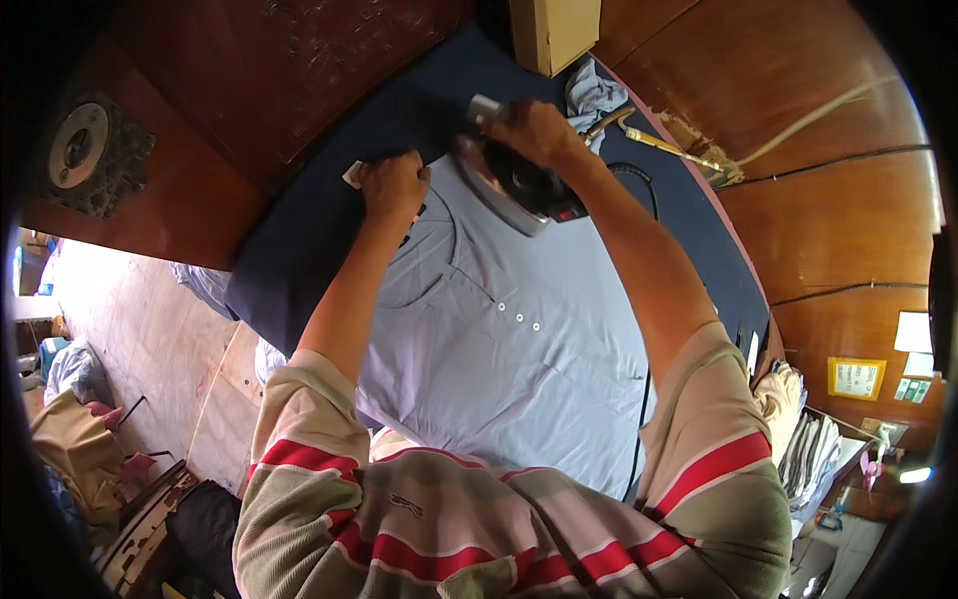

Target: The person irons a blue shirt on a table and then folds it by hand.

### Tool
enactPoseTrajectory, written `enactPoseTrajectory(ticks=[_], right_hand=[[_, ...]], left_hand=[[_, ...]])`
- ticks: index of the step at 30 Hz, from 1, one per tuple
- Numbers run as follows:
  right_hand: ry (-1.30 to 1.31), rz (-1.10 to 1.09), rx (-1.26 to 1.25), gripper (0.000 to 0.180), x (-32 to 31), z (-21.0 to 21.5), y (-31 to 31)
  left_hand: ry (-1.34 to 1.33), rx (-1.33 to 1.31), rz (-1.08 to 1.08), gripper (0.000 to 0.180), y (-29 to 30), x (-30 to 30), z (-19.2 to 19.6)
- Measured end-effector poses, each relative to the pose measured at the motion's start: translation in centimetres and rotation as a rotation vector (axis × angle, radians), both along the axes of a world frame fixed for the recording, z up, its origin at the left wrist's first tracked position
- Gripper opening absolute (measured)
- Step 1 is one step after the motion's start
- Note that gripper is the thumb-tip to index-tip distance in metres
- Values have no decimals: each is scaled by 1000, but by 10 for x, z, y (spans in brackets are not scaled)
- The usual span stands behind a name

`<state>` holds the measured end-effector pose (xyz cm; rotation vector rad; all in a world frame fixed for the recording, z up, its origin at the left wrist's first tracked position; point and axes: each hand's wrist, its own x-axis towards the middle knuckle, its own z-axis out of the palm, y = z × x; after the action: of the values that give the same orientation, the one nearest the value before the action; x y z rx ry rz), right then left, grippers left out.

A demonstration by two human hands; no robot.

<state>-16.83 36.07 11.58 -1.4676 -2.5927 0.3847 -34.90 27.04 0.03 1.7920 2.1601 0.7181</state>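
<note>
Pale-blue cotton polo shirt [519,349] lies flat and smooth on the dark navy padded desk [299,250], its collar toward the far end and its three-button placket along its long axis. Right hand [539,130] wraps its fingers around the black-and-silver metal iron [514,185] at the collar, nose pointing lower right; left hand [392,185], fisted, pinches the collar edge.

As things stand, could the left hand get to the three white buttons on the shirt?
Probably yes. The left hand presses the collar end of the light blue shirt, and the buttons lie bare on the fabric nearby; the iron under the right hand sits off to the side.
</note>
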Motion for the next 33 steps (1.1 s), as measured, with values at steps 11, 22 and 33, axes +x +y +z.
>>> enactPoseTrajectory(ticks=[11, 22, 33], right_hand=[[-14, 240, -36, 51, -9, 0, -21], [17, 73, -82, 54, -18, 12, -9], [-111, 256, -150, 55, -33, 16, -34]], left_hand=[[180, 80, -148, 47, -84, -14, 25], [421, -406, -545, 50, -55, -75, 70], [486, 170, 55, 38, -167, -52, 35]])
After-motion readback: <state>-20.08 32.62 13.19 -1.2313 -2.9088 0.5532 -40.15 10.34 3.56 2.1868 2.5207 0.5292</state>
